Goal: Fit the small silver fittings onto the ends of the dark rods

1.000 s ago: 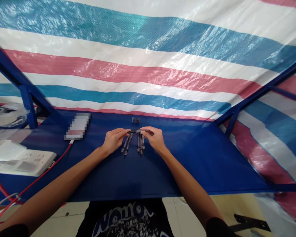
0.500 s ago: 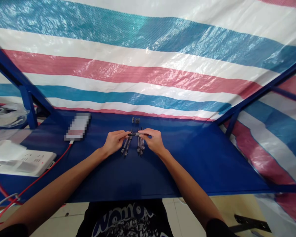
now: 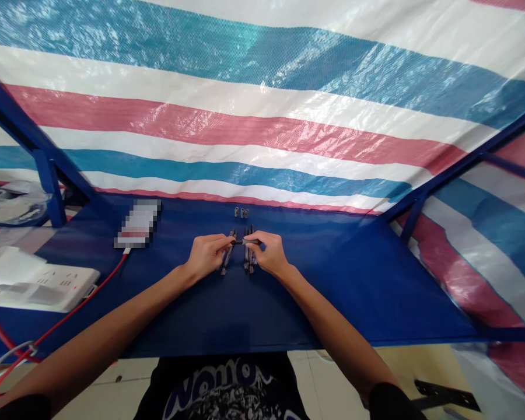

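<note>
Above the middle of the table, my left hand (image 3: 207, 254) and my right hand (image 3: 269, 251) face each other, both closed in a pinch on one slim dark pen (image 3: 238, 242). The pen lies crosswise between them. A greyish part of it shows at my right fingertips, which hide some of its length. Beneath my hands lie two groups of dark pens, a left group (image 3: 227, 259) and a right group (image 3: 248, 256), partly covered by my fingers. Further back stand several small grey cylindrical pieces (image 3: 244, 213), too small to name surely.
The blue table (image 3: 219, 321) ends at a striped plastic sheet (image 3: 254, 128). A blurred phone (image 3: 139, 223) on a red cable (image 3: 107, 282) lies at left, near a white power strip (image 3: 76, 286). Blue frame bars (image 3: 50, 189) stand at both sides.
The pen has come down slightly between my hands. My right fingers now cover more of its grey part, and a dark end shows over them. My left hand has shifted slightly right.
</note>
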A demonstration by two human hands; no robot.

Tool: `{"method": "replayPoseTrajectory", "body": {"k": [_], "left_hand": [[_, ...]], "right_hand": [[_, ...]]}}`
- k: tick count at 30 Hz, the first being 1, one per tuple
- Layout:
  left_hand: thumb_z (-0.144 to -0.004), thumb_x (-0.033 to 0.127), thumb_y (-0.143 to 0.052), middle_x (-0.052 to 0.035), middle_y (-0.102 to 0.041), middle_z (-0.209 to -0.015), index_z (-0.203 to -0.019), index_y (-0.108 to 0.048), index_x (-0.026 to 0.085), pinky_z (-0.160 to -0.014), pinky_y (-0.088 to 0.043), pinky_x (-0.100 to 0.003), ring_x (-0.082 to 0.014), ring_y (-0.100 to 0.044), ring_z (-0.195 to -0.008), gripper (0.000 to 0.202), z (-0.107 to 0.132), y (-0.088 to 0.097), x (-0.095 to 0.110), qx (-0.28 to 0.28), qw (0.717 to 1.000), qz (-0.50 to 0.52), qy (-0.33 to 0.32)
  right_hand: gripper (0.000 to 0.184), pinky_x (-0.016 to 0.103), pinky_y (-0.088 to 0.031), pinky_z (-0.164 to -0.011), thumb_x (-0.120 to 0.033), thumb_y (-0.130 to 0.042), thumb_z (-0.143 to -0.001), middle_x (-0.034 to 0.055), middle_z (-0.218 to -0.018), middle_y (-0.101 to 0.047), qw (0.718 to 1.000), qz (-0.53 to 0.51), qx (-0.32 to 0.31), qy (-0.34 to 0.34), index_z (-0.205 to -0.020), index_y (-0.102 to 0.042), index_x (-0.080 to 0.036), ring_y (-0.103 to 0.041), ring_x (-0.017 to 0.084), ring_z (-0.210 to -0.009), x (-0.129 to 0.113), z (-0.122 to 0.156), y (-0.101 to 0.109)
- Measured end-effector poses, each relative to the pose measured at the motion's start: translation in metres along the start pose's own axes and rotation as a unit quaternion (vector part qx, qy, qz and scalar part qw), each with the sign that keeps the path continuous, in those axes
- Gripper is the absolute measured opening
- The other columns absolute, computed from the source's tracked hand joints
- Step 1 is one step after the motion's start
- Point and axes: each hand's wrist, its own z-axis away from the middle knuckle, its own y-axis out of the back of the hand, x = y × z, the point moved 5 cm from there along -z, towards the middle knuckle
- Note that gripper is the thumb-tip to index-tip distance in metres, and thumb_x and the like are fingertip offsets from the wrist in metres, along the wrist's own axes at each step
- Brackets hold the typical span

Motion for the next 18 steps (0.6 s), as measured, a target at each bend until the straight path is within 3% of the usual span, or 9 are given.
{"method": "replayPoseTrajectory", "body": {"k": [9,14,18], "left_hand": [[-0.088,0.015,-0.043,-0.0022,-0.069,-0.070,-0.091,-0.071,0.015,-0.053,-0.044,-0.019,-0.0096,-0.061,-0.058,0.028,-0.003,0.000,0.002,-0.013,1.000,-0.007,-0.005],[-0.093,0.022,-0.043,-0.0031,-0.070,-0.078,-0.098,-0.069,0.016,-0.060,-0.046,-0.020,-0.0116,-0.064,-0.067,0.027,-0.004,0.001,-0.005,-0.038,0.998,-0.044,-0.028],[-0.095,0.030,-0.045,-0.0036,-0.070,-0.080,-0.101,-0.068,0.018,-0.065,-0.047,-0.021,-0.0127,-0.064,-0.071,0.027,-0.003,0.002,-0.014,-0.047,0.995,-0.084,-0.030]], "right_hand": [[0.011,0.027,-0.052,-0.068,-0.015,-0.057,-0.080,0.0046,-0.075,-0.070,1.000,0.003,-0.008,0.000,-0.082,-0.067,-0.017,-0.065,0.016,-0.068,-0.004,-0.001,0.001],[0.013,0.027,-0.051,-0.069,-0.019,-0.057,-0.082,0.0052,-0.082,-0.071,0.999,0.010,-0.024,-0.028,-0.089,-0.068,-0.018,-0.064,0.016,-0.069,0.000,-0.002,0.000],[0.012,0.027,-0.051,-0.068,-0.021,-0.059,-0.082,0.0054,-0.082,-0.071,0.999,0.008,-0.001,-0.051,-0.087,-0.069,-0.017,-0.063,0.015,-0.067,0.006,-0.004,0.003]]}}
